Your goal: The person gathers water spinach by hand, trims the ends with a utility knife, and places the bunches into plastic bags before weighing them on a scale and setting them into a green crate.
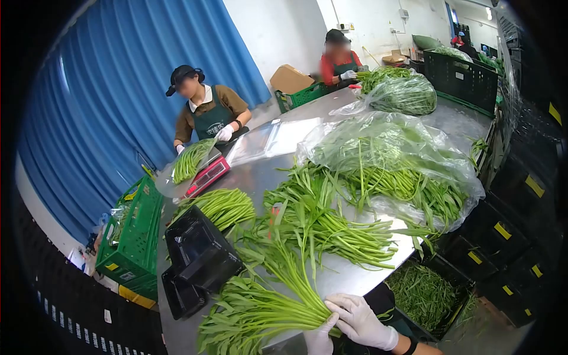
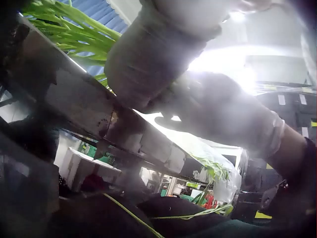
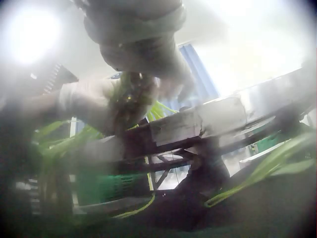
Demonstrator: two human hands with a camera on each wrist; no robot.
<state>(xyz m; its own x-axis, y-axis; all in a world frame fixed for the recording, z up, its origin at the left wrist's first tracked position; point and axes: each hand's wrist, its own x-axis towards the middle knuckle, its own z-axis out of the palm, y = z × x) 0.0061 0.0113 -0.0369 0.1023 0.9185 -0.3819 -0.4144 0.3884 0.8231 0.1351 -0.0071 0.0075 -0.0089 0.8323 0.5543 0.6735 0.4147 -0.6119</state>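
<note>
A bunch of leafy green vegetable with long stems, like water spinach, fans out over the near table edge, leaves to the left. At the stem ends my gloved left hand grips the bunch, thumb on top. My gloved right hand holds the same cut ends from the right side, its fingers partly hiding them. Both wrist views are hazy: the left hand and right hand meet close together in the left one. Stems spread behind the left hand there.
Black trays stand at the left of the metal table. More greens and a plastic-covered heap lie ahead. A crate of trimmings sits below right. Across the table, one person handles greens beside a red scale; another works farther back.
</note>
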